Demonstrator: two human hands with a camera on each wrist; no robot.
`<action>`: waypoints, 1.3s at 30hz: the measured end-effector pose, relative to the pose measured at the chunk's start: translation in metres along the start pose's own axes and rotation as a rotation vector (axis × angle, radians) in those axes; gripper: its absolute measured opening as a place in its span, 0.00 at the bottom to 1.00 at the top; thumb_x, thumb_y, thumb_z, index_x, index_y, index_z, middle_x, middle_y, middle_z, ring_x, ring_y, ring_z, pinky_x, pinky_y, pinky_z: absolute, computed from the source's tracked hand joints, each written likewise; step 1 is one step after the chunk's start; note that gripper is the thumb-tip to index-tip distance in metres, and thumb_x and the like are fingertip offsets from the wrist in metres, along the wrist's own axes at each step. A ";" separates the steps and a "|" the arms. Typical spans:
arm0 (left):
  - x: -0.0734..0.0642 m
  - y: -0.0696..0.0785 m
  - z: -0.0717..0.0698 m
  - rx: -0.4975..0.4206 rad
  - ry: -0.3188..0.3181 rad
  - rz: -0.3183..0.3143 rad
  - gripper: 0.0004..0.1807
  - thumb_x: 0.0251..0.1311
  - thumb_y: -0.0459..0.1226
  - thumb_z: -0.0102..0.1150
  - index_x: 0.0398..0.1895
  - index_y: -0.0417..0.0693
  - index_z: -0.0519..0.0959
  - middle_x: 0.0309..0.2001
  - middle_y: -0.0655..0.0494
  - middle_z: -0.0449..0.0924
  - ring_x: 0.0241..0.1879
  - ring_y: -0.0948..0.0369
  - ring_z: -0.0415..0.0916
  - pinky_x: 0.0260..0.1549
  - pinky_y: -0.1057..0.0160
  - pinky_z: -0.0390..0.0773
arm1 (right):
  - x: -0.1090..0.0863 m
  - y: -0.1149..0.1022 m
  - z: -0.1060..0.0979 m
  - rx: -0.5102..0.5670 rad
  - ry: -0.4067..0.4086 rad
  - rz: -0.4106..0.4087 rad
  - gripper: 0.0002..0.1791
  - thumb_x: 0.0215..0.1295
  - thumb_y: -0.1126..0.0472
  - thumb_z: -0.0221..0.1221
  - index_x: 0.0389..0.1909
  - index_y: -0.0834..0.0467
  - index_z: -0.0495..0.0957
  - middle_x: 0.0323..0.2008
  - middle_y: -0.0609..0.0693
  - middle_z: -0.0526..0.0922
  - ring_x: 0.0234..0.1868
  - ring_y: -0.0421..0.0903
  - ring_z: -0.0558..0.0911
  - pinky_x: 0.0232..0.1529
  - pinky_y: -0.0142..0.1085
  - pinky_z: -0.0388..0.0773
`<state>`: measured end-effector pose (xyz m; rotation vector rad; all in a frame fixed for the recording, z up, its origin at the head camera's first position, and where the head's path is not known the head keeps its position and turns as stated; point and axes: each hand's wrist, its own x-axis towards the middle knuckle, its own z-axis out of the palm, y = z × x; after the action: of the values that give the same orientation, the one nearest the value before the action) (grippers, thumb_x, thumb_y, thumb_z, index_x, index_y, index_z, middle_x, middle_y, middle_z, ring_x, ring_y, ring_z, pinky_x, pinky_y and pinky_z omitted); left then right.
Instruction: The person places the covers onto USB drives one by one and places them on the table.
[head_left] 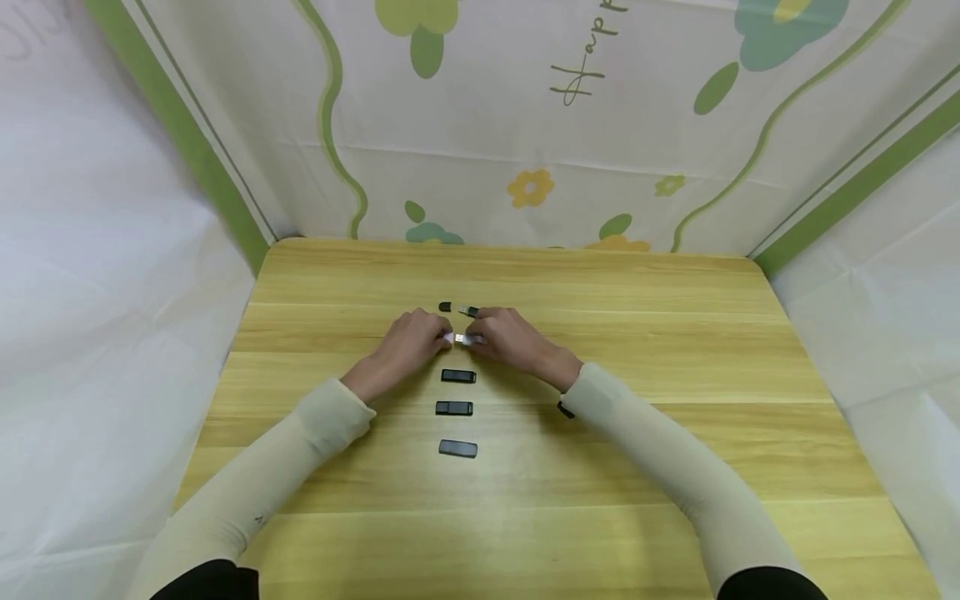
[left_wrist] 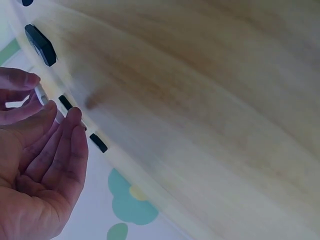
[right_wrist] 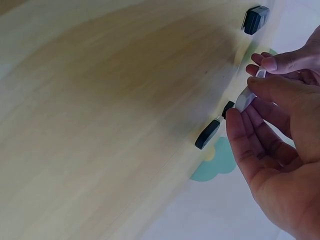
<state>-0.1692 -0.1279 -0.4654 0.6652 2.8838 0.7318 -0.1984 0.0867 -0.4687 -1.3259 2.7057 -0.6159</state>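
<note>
My right hand pinches a white USB stick between thumb and fingers, its metal plug pointing left. Just across from the plug, my left hand pinches a small white cap between thumb and fingertips. A narrow gap shows between cap and plug in the head view. Beyond the hands lies a black USB stick with its plug bare, and its black cap lies to the left of it. Nearer than the hands, a black USB stick lies on the table.
Closer to the person, another black USB stick and a dark grey one lie in a column on the wooden table. A small black object shows at the right cuff. Patterned cloth hangs behind the table.
</note>
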 end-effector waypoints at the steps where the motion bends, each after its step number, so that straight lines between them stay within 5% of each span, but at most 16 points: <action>1: 0.000 0.000 0.000 -0.001 0.001 0.001 0.04 0.69 0.33 0.69 0.41 0.41 0.90 0.35 0.52 0.89 0.27 0.63 0.76 0.33 0.61 0.80 | 0.000 0.000 0.000 0.002 0.001 -0.004 0.08 0.69 0.66 0.70 0.45 0.63 0.90 0.41 0.56 0.89 0.41 0.47 0.88 0.44 0.37 0.86; 39: -0.001 0.011 0.006 -0.009 0.024 0.070 0.05 0.71 0.31 0.66 0.41 0.39 0.89 0.34 0.50 0.89 0.26 0.64 0.74 0.30 0.65 0.75 | 0.000 -0.004 0.000 0.007 0.012 -0.052 0.09 0.65 0.67 0.72 0.45 0.64 0.90 0.41 0.55 0.90 0.43 0.47 0.89 0.44 0.35 0.86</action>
<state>-0.1631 -0.1175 -0.4654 0.7642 2.8901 0.7666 -0.1953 0.0843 -0.4669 -1.4001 2.6833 -0.6399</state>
